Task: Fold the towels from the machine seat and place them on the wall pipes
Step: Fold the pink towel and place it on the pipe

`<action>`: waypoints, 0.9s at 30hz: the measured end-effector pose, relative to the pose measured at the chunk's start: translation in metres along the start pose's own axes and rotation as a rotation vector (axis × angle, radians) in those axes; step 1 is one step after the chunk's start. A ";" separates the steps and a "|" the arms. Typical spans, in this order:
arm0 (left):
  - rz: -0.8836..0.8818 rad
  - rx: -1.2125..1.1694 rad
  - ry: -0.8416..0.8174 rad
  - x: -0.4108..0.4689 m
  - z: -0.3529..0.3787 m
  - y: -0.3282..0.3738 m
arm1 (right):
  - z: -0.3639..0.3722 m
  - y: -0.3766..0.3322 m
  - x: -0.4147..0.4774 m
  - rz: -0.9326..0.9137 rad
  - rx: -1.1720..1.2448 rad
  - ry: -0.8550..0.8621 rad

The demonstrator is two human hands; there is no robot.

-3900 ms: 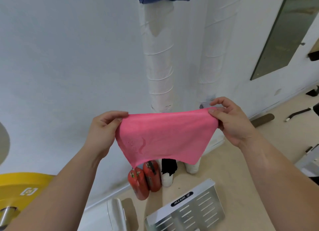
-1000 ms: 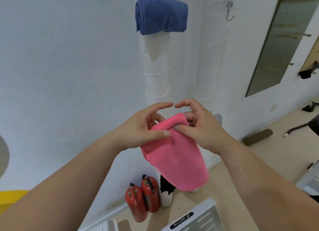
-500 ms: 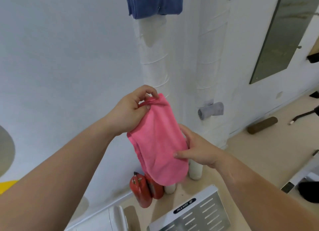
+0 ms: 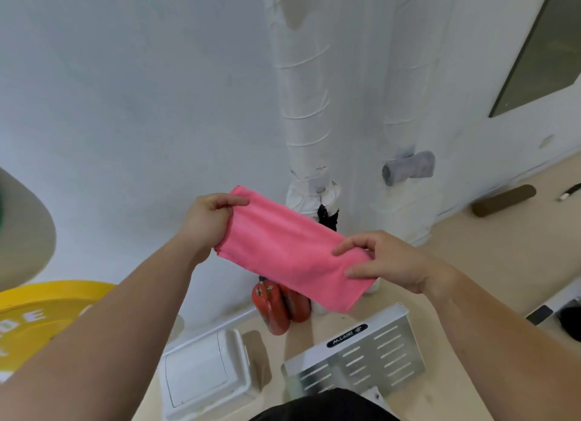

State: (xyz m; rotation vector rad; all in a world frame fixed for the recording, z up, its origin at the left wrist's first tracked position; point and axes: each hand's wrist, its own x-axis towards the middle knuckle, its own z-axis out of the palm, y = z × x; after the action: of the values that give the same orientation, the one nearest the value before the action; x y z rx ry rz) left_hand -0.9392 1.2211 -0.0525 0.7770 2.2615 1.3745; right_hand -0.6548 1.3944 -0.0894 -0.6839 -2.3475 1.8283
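Observation:
A pink towel (image 4: 289, 251), folded into a long strip, stretches slantwise between my hands in front of the wall. My left hand (image 4: 206, 219) grips its upper left end. My right hand (image 4: 382, 260) pinches its lower right end, and a short flap hangs below that hand. Behind the towel stand two white wrapped wall pipes (image 4: 306, 106), one left and one right (image 4: 408, 106). A grey rolled towel (image 4: 408, 168) sits on a stub of the right pipe.
Two red fire extinguishers (image 4: 279, 304) stand at the wall's foot below the towel. A white box (image 4: 204, 376) and a slotted metal plate (image 4: 355, 354) lie on the beige floor. A yellow weight plate (image 4: 37, 320) is at the left. A framed mirror (image 4: 540, 43) hangs at the upper right.
The towel hung down from my left hand; now my right hand has taken its lower end and pulled it out into a slanted strip. The view has tilted down, so the blue towel is out of sight.

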 end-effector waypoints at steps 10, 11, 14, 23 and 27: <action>-0.017 -0.040 -0.047 -0.027 0.019 -0.028 | -0.004 0.027 0.003 0.141 0.157 0.416; 0.012 -0.031 -0.074 -0.032 0.024 -0.028 | -0.002 0.026 0.004 0.137 0.170 0.468; 0.171 0.073 -0.130 -0.048 0.043 -0.020 | 0.010 0.012 0.008 0.125 0.148 0.519; 0.480 0.189 -0.238 -0.082 0.088 0.003 | 0.049 -0.033 0.010 -0.032 0.092 0.532; 0.443 0.123 -0.250 -0.097 0.094 0.009 | 0.055 -0.037 0.010 -0.045 0.148 0.545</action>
State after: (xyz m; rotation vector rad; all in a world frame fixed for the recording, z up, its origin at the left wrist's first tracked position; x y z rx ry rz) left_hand -0.8076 1.2280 -0.0833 1.4736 2.0667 1.2320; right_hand -0.6928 1.3415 -0.0720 -0.9533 -1.8426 1.5274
